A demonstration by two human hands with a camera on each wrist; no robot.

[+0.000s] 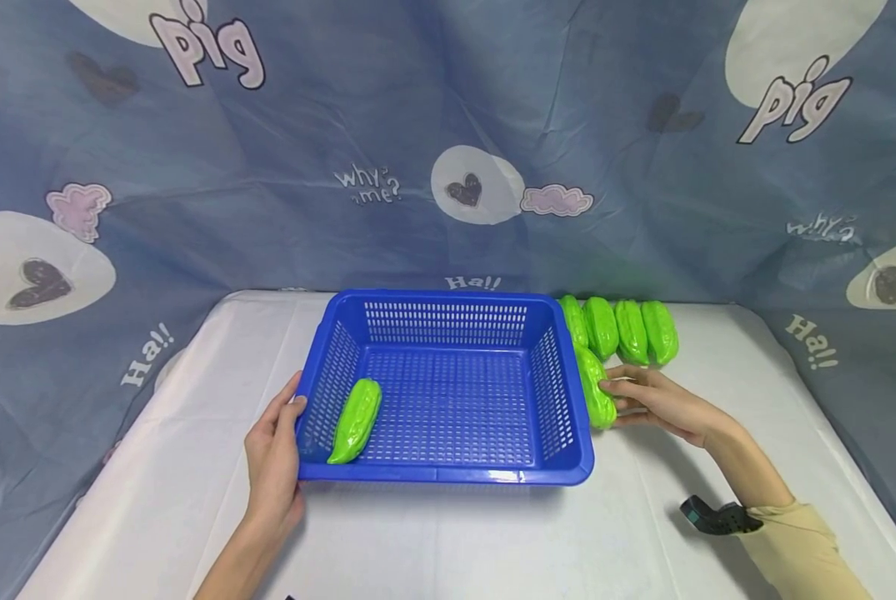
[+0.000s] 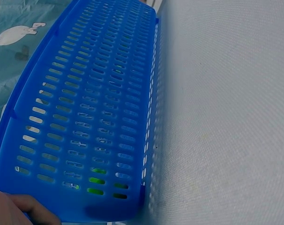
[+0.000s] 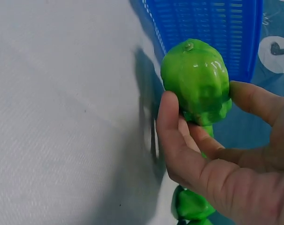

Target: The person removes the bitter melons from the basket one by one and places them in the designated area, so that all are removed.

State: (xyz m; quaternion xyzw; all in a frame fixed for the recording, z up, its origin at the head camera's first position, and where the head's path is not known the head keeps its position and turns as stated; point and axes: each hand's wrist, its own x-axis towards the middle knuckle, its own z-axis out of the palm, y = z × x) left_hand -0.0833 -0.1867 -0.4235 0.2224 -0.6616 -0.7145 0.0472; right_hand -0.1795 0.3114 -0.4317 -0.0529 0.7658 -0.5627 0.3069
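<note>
A blue plastic basket (image 1: 448, 475) with slotted walls sits on the white table. My left hand (image 1: 273, 454) grips its left rim; the left wrist view shows the fingers (image 2: 31, 206) at the rim's corner. Inside, at the left, lies one glossy green bitter melon (image 1: 357, 421), slanted. Beside the basket's right wall, my right hand (image 1: 661, 404) holds another bitter melon (image 3: 195, 79) between thumb and fingers, seen from its blunt end in the right wrist view. Behind that hand several more bitter melons (image 1: 631, 332) lie in a row, the leftmost partly hidden by the basket.
The white tabletop (image 1: 493, 550) runs in front of the basket and to both sides. A blue-grey printed cloth (image 1: 387, 242) hangs behind the table and along its sides. A black wrist device (image 1: 721, 517) is on the right forearm by the beige sleeve (image 1: 800, 550).
</note>
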